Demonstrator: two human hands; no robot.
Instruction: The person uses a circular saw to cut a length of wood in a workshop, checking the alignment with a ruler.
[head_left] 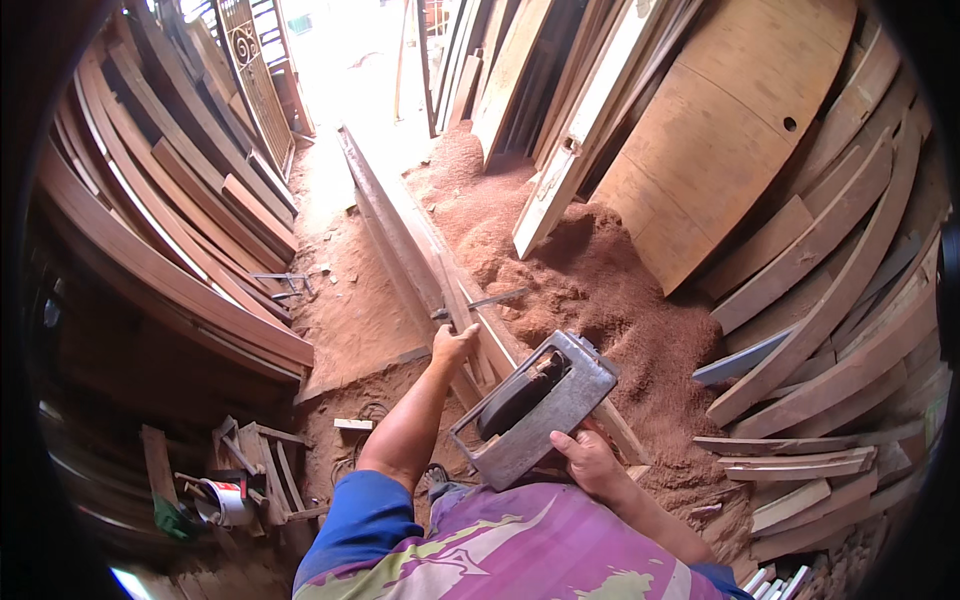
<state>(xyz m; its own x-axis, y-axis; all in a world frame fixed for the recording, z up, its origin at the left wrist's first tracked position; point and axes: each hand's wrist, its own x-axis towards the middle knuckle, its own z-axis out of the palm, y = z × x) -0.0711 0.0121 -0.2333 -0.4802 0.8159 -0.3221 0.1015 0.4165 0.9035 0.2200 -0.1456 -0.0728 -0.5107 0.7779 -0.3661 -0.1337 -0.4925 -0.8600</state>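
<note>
My right hand (pixel 592 462) grips a power tool (pixel 548 432) with a grey metal frame, its thumb on the frame's near edge. Inside the frame's opening is a dark, rounded part; the exact kind of tool is unclear. The tool is tilted over the near end of a long wooden beam (pixel 400 225), in front of my body. Farther along, my left hand (pixel 457 343) is closed at the beam beside a bar clamp (pixel 490 299) that crosses it. Its fingertips are partly hidden, so whether it grips clamp or wood is unclear.
Reddish sawdust (pixel 640 320) is heaped right of the beam. Curved planks (pixel 190 230) lean at left; more boards (pixel 830 270) and a large wooden panel (pixel 715 130) stand at right. A white bucket (pixel 228 503) and a small wooden frame (pixel 270 470) sit lower left.
</note>
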